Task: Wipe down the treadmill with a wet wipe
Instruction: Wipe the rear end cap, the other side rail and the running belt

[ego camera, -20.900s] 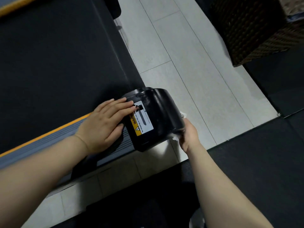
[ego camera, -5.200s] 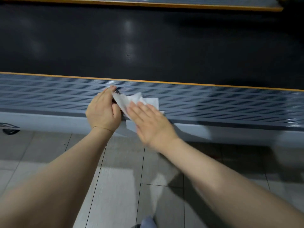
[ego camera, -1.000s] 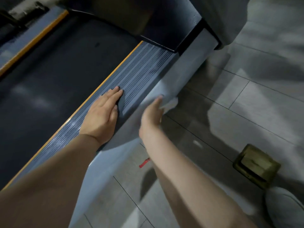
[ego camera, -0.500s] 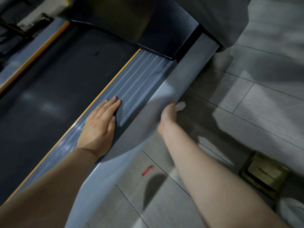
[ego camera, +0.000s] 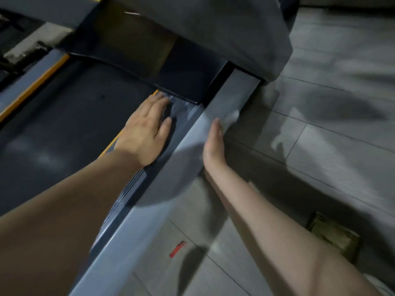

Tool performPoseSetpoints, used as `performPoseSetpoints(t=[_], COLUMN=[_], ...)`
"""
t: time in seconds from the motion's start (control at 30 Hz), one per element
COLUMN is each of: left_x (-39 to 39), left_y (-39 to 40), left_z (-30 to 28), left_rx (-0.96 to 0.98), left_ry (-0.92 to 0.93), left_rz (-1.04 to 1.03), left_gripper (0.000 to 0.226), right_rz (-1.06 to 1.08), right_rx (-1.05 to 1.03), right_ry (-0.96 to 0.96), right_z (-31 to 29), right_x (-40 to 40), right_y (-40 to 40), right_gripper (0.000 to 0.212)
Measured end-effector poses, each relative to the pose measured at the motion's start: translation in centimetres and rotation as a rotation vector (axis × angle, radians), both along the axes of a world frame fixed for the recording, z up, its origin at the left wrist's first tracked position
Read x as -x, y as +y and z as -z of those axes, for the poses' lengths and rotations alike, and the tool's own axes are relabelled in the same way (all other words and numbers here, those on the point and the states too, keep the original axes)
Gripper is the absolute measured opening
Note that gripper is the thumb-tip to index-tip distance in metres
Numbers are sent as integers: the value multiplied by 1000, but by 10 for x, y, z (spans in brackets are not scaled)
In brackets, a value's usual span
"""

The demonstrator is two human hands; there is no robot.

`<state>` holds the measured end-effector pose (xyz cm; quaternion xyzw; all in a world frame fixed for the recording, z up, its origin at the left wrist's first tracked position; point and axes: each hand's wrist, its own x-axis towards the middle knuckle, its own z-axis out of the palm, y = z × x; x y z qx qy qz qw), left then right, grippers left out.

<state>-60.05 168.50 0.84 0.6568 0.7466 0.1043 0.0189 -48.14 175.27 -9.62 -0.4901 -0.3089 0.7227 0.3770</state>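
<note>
Head view, left hand [ego camera: 143, 133] flat on treadmill [ego camera: 188, 133], right hand [ego camera: 213, 144] presses wipe [ego camera: 232, 116]

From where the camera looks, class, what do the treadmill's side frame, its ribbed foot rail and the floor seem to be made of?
Side frame: looks like smooth painted metal or plastic, grey with a soft sheen; which one is unclear.
Ribbed foot rail: probably moulded plastic or rubber, judging by the fine parallel grooves.
Floor: likely glazed tile, pale grey with straight joint lines and dull reflections.
</note>
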Motion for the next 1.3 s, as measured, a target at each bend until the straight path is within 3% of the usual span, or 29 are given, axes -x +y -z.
performPoseSetpoints(t=[0.1, 0.17, 0.27, 0.3, 0.37, 0.47, 0.53, 0.57, 0.67, 0.73, 0.8, 0.9, 0.97, 1.0, 1.13, 1.2, 1.3], left_x=[-11, -8, -1, -1, -3, 1, 1, 0, -4, -5, -6, -7, -8, -8, -6, -6, -7], left_y=[26, 29, 36, 40, 48, 50, 49, 49, 49, 49, 49, 48, 48, 48, 48, 48, 49], left_z=[22, 26, 21, 21, 19, 22, 20, 18, 16, 16, 16, 16, 15, 15, 14, 13, 12], left_rx=[29, 50, 81, 84, 84, 82, 77, 71, 69, 73, 73, 71, 76, 80, 94, 88, 87], left_ry=[-70, -78, -18, 3, -24, -55, -54, -55, -81, -108, -116, -113, -112, -112, -109, -106, -100], left_rz=[-43, 11, 121, 159, 205, 216, 223, 225, 215, 203, 201, 196, 198, 200, 197, 192, 192], left_gripper=[67, 71, 72, 72, 72, 74, 74, 73, 71, 71, 71, 70, 70, 70, 70, 70, 70], right_rz=[-25, -19, 104, 93, 22, 19, 75, 91, 141, 135, 145, 191, 183, 205, 252, 237, 265], right_rx=[-577, -671, -105, -3, -147, -623, -711, -629, -36, 127, -69, -555, -682, -662, -8, -67, -280], right_ry=[-70, -120, 63, 29, -35, -32, -100, -135, -1, 11, -42, -84, -129, -133, 139, 45, 36], right_z=[-5, 21, 63, 68, 54, 19, 22, 33, 54, 52, 33, 4, 20, 41, 69, 50, 30], right_x=[-1, 2, -2, -5, -12, -11, 0, 7, 11, 5, 3, 9, 13, 15, 0, -5, -7], right_y=[-2, 3, 11, 11, 15, 31, 47, 56, 82, 96, 100, 80, 85, 94, 143, 159, 157], right_gripper=[68, 61, 42, 40, 36, 47, 51, 54, 86, 80, 66, 61, 57, 57, 71, 54, 58])
